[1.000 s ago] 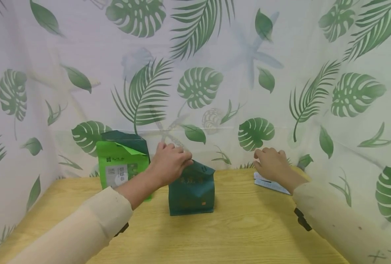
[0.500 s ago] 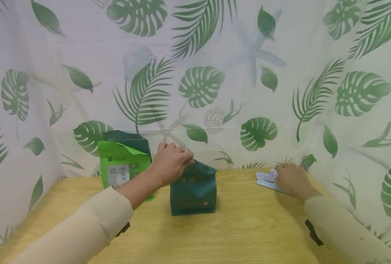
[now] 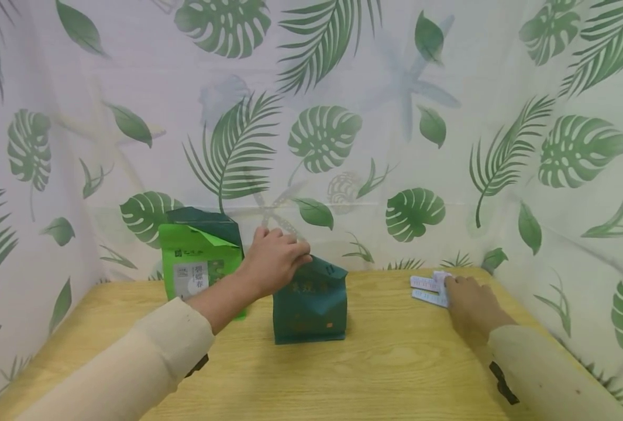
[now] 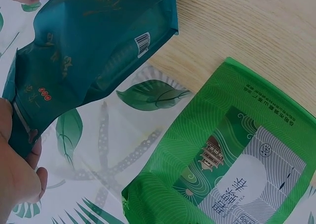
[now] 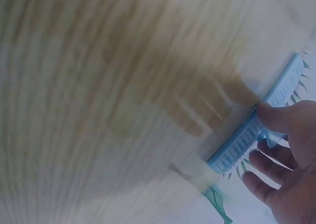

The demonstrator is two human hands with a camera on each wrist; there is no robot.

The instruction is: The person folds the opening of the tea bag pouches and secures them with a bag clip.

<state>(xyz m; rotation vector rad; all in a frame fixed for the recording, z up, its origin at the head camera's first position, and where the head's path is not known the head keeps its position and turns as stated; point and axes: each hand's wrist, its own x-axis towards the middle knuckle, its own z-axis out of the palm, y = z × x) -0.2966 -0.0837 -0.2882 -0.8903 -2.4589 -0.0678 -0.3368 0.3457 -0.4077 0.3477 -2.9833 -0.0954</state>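
Observation:
My left hand (image 3: 275,260) grips the folded top of a dark teal tea bag (image 3: 310,316), which stands upright on the table. In the left wrist view, the thumb and fingers pinch that bag's (image 4: 94,46) narrow end. Over at the right, my right hand (image 3: 474,301) is at the ribbed pale blue and lilac plastic bag clips (image 3: 428,297). The right wrist view has its thumb (image 5: 276,117) against the edge of a blue bag clip (image 5: 237,147), with fingers curled beneath.
A bright green tea bag (image 3: 191,260) stands at the left, before another dark green bag (image 3: 200,218). The wooden table (image 3: 385,374) ends at a leaf-print cloth (image 3: 343,76) behind and on both sides.
My right hand has moved right and down onto the bag clips, and their near ends have shifted. My left hand keeps its grip on the teal tea bag.

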